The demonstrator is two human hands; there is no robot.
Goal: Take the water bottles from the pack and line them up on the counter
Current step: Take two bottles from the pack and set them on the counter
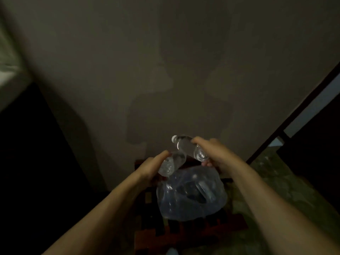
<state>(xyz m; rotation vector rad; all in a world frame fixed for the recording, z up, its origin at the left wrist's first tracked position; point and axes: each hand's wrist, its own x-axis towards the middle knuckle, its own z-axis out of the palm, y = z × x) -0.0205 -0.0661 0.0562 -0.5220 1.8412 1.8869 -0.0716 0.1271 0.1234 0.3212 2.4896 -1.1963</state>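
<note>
The room is dim. My left hand (pixel 150 167) grips a clear water bottle (pixel 172 162), its bottom turned toward me. A second clear bottle (pixel 187 146) with a white cap at its far end is held by my right hand (pixel 215 153). Both bottles are raised above the pack (pixel 191 196), a crumpled clear plastic wrap with bottle shapes still inside. The two bottles nearly touch each other. No counter surface is plainly visible.
The pack rests on a dark red slatted crate or stool (pixel 184 234). A plain wall (pixel 165 70) fills the view ahead. A dark shape (pixel 27 162) stands at the left. A dark frame edge (pixel 294 115) and patterned floor (pixel 276 177) lie at the right.
</note>
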